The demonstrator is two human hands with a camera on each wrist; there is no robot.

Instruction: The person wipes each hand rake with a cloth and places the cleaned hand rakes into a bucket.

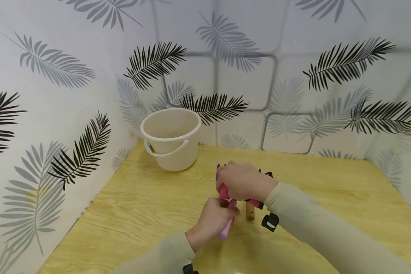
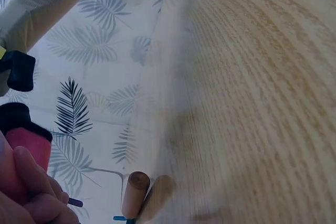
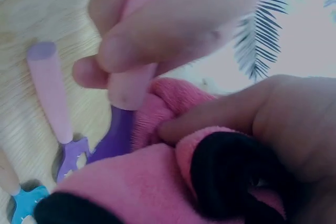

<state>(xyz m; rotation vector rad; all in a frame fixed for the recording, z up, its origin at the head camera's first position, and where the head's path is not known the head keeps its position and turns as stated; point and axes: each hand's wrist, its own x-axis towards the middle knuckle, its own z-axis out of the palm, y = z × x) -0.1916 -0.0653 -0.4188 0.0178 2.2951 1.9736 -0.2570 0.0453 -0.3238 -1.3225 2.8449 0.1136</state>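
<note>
My left hand point(image 1: 212, 219) grips the pale pink handle point(image 1: 226, 230) of a tool with a purple head point(image 3: 116, 135); its exact kind is hidden. Just beyond it, my right hand point(image 1: 243, 180) holds a pink cloth point(image 3: 136, 182) with black edging, bunched around part of the purple head. In the right wrist view, a second purple tool point(image 3: 73, 153) with a pink handle point(image 3: 50, 93) lies on the table beside the cloth. Near it shows a blue tool point(image 3: 29, 203) with a wooden handle point(image 1: 250, 211), partly behind my right hand in the head view.
A cream bucket point(image 1: 172, 156) with a white carrying handle stands at the back left of the wood-grain table point(image 1: 140, 198). Behind the table rises a wall point(image 1: 239, 80) with a leaf pattern, and another runs along the left side.
</note>
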